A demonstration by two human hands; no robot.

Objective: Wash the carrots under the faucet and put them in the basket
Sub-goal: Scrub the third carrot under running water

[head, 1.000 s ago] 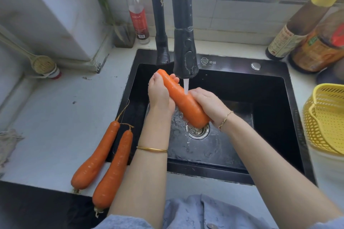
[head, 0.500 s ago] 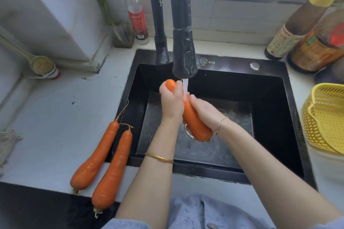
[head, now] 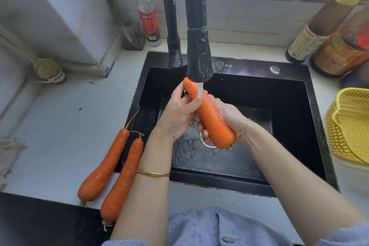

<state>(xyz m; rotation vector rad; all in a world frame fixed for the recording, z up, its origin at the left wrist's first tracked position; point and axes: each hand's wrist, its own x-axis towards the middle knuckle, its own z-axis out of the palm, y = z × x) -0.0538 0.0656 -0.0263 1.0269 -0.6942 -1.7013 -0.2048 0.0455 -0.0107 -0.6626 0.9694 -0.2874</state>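
Observation:
Over the black sink (head: 289, 94) I hold a large orange carrot (head: 211, 122) slanted under the running water of the black faucet (head: 198, 56). My left hand (head: 177, 114) grips its upper, thin part, thumb across the front. My right hand (head: 227, 114) wraps the thick lower part from behind, mostly hidden by the carrot. Two more carrots (head: 105, 166) (head: 123, 177) lie side by side on the white counter, left of the sink. The yellow basket (head: 351, 126) stands at the right edge.
Sauce bottles (head: 319, 32) crowd the back right corner, and a red-labelled bottle (head: 148, 14) stands behind the sink at the left. A brush (head: 46, 68) lies at the far left wall. A white counter (head: 60, 126) stretches left of the sink.
The carrot has been turned and shifted in my hands under the water. My left hand slid down from the carrot's tip and now shows its thumb in front.

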